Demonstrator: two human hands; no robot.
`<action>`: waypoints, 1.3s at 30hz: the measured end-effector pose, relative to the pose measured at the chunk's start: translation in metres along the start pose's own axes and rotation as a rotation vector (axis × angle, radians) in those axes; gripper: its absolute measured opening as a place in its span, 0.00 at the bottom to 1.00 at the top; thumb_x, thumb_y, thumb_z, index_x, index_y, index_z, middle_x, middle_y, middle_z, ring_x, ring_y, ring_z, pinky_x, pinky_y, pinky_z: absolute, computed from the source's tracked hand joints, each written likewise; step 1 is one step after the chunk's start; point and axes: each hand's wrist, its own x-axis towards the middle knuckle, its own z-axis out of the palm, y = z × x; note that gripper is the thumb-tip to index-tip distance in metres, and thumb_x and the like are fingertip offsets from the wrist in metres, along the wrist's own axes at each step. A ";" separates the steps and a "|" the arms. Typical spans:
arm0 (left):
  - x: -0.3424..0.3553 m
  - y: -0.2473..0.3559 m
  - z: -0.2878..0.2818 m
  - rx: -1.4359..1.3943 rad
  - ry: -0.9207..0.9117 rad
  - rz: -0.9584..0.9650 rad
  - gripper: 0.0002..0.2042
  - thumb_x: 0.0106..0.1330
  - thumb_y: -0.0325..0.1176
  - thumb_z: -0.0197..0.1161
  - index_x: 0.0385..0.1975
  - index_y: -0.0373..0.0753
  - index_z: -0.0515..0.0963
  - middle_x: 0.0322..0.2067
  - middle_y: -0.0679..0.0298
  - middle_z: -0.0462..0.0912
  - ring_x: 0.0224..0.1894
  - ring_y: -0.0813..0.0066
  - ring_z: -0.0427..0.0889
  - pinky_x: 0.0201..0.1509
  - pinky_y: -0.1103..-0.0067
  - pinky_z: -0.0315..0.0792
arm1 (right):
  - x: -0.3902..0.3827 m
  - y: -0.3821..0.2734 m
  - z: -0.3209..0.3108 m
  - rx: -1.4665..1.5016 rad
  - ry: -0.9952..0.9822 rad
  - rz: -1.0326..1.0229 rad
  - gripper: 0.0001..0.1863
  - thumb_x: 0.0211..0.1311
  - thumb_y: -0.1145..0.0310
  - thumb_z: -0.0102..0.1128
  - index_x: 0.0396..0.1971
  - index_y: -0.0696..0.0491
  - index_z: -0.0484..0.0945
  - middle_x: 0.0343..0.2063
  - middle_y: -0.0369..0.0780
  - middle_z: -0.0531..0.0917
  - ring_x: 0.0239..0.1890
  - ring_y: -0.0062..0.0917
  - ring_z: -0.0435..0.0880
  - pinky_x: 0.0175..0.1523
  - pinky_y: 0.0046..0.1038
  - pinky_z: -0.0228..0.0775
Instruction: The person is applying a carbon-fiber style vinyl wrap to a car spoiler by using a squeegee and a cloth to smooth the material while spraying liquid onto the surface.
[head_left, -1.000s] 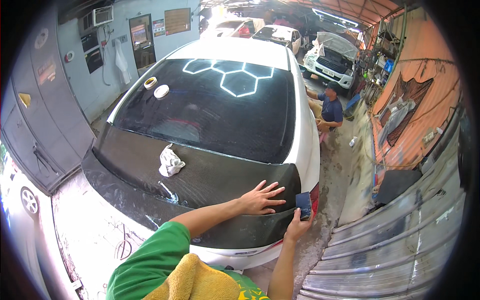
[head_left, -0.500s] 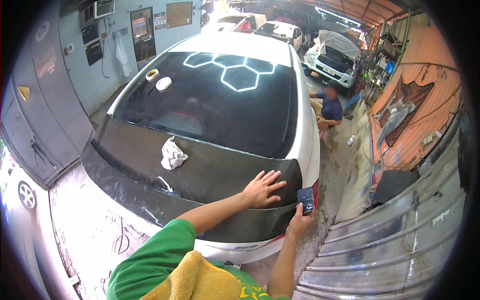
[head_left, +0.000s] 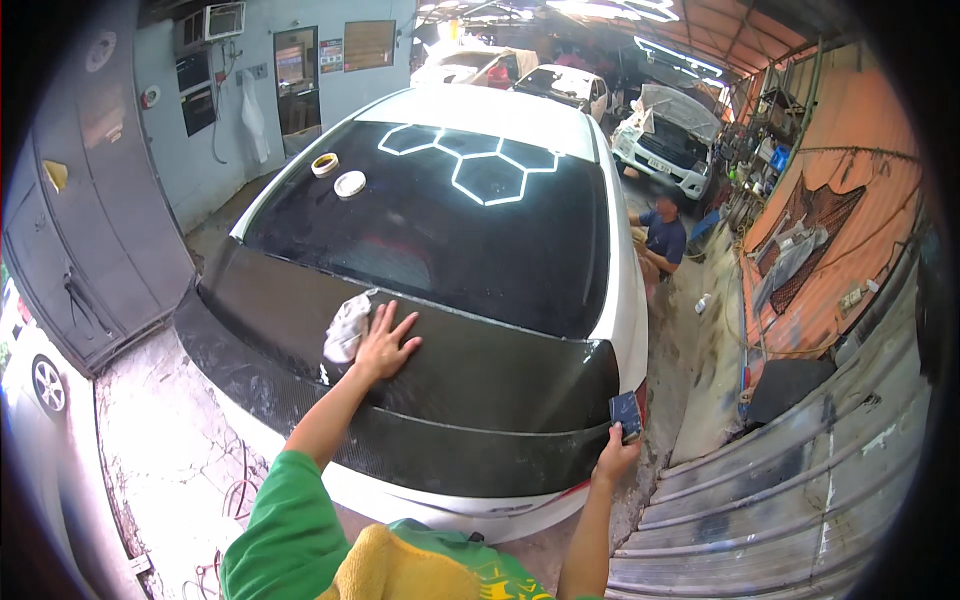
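A white car's boot lid [head_left: 490, 375], dark with a fine woven pattern, lies in front of me. My left hand [head_left: 385, 347] is spread open and flat on it, its fingers beside a crumpled white cloth [head_left: 346, 325]. Whether the fingers touch the cloth's edge I cannot tell. At the lid's right corner my right hand [head_left: 616, 455] is closed round the lower end of a small dark blue rectangular block [head_left: 626, 411], held near the car's rear light. A mustard towel [head_left: 395, 570] hangs at my chest.
Two rolls of tape, a yellow-and-white one [head_left: 324, 165] and a white one [head_left: 350, 184], rest on the rear window [head_left: 430, 235]. A person [head_left: 664, 238] crouches by the car's right side. Corrugated metal sheets [head_left: 770, 500] stand at the right; a grey metal door [head_left: 90, 230] is at the left.
My left hand has swept left across the lid, from its right part to the cloth. My right hand still grips the block near the corner. The view has shifted slightly.
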 end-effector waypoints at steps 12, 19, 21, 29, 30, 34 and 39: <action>-0.004 -0.008 0.006 -0.008 0.074 -0.026 0.30 0.71 0.60 0.46 0.71 0.59 0.61 0.75 0.56 0.47 0.78 0.58 0.43 0.77 0.54 0.39 | -0.001 -0.018 -0.008 0.031 -0.031 0.131 0.17 0.64 0.71 0.62 0.48 0.65 0.74 0.40 0.45 0.84 0.38 0.30 0.84 0.47 0.30 0.75; 0.001 -0.009 0.004 -0.050 0.043 -0.090 0.30 0.69 0.56 0.53 0.71 0.57 0.62 0.75 0.54 0.48 0.77 0.54 0.44 0.76 0.50 0.41 | -0.004 -0.029 -0.004 0.044 -0.084 0.175 0.19 0.66 0.72 0.59 0.54 0.66 0.71 0.44 0.47 0.83 0.43 0.31 0.86 0.49 0.29 0.79; 0.008 0.041 -0.023 -0.015 -0.143 -0.097 0.33 0.64 0.55 0.61 0.68 0.48 0.66 0.72 0.47 0.54 0.75 0.49 0.52 0.71 0.51 0.56 | 0.003 -0.015 -0.009 0.064 -0.043 0.135 0.20 0.67 0.73 0.59 0.55 0.66 0.71 0.44 0.48 0.83 0.40 0.31 0.87 0.46 0.28 0.80; -0.024 0.183 0.001 -1.062 -0.352 0.376 0.27 0.62 0.37 0.72 0.59 0.38 0.73 0.48 0.59 0.82 0.49 0.71 0.81 0.55 0.73 0.75 | -0.050 -0.117 0.066 0.337 -0.493 0.085 0.09 0.66 0.74 0.60 0.42 0.64 0.77 0.34 0.39 0.84 0.33 0.21 0.84 0.40 0.23 0.81; -0.018 0.180 0.015 -1.088 -0.345 0.379 0.21 0.63 0.35 0.71 0.55 0.38 0.77 0.42 0.63 0.85 0.44 0.75 0.83 0.50 0.75 0.76 | -0.054 -0.118 0.067 0.306 -0.569 0.074 0.09 0.66 0.74 0.60 0.42 0.64 0.77 0.34 0.39 0.83 0.33 0.21 0.84 0.40 0.22 0.81; 0.000 0.168 0.036 -1.159 -0.514 0.286 0.08 0.65 0.30 0.68 0.42 0.38 0.83 0.33 0.69 0.85 0.34 0.83 0.80 0.41 0.82 0.75 | -0.057 -0.123 0.065 0.356 -0.634 0.137 0.08 0.67 0.75 0.59 0.40 0.65 0.78 0.35 0.41 0.85 0.35 0.24 0.88 0.37 0.20 0.81; 0.015 0.160 0.041 -1.323 -0.641 0.283 0.04 0.66 0.29 0.67 0.37 0.37 0.84 0.30 0.69 0.85 0.30 0.84 0.81 0.35 0.83 0.76 | -0.053 -0.117 0.067 0.221 -0.608 0.107 0.06 0.65 0.77 0.61 0.39 0.63 0.77 0.32 0.41 0.86 0.33 0.24 0.89 0.35 0.20 0.79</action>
